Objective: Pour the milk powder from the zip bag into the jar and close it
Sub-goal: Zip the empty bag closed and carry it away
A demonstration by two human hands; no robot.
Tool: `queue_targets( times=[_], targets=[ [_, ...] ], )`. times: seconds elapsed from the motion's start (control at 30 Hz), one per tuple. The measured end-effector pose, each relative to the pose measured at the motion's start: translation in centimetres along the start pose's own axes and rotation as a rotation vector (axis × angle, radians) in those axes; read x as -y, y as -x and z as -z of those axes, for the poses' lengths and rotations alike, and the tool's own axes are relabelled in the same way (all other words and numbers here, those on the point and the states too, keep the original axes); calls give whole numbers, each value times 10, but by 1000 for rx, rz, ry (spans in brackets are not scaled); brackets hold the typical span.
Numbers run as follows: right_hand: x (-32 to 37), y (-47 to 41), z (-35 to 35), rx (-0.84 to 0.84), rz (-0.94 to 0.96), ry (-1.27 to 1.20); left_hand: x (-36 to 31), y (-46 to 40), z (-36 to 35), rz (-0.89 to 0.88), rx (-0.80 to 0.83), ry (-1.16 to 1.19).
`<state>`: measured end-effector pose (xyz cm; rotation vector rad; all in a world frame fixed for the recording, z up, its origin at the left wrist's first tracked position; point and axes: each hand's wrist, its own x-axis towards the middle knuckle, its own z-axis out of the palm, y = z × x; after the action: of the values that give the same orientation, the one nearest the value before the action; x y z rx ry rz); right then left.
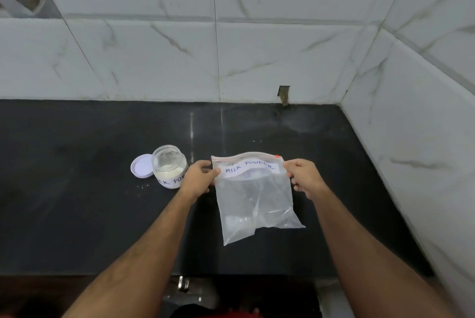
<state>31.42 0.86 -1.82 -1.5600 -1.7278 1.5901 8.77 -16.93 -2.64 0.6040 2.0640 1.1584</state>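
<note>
Both hands pinch zip bag (254, 197) top corners: left hand (198, 176), right hand (303, 179); jar (169, 166) uncapped left of bag, lid (141, 165) touching jar's far side.

Black counter (77, 202), white veined tiles (154, 60), white lid (140, 166)

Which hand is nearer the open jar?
Left. The left hand grips the zip bag right beside the jar; the right hand holds the bag's far corner.

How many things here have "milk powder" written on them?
2: the zip bag, held up by its top corners between both hands, and the open jar on the counter left of it. Its label is partly hidden.
</note>
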Motion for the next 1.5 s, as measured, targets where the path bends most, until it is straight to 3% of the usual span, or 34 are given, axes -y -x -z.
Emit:
queue_targets(
  times=[0.2, 0.3, 0.47, 0.7, 0.9, 1.2, 1.37, 1.5],
  targets=[
    [-22, 37, 4, -84, 77, 152, 14, 18, -2, -34, -115, -76],
    [-37, 60, 9, -168, 32, 224, 25, 29, 2, 28, -28, -110],
    [-50, 105, 6, -91, -90, 152, 38, 58, 8, 163, 180, -181],
    [-68, 142, 0, -100, -187, -93, 44, 97, 1, 257, 383, -161],
    [-73, 151, -11, -175, -175, -262, 48, 105, -5, 263, 288, -59],
    [-73, 155, -13, -261, -179, -227, 58, 94, 23, 268, 219, -107],
    [-80, 154, -21, -278, -248, -47, 63, 91, 26, 241, 223, -306],
    [-80, 151, -17, -336, -219, 297, 52, 95, 29, 70, 35, -558]
  ],
)
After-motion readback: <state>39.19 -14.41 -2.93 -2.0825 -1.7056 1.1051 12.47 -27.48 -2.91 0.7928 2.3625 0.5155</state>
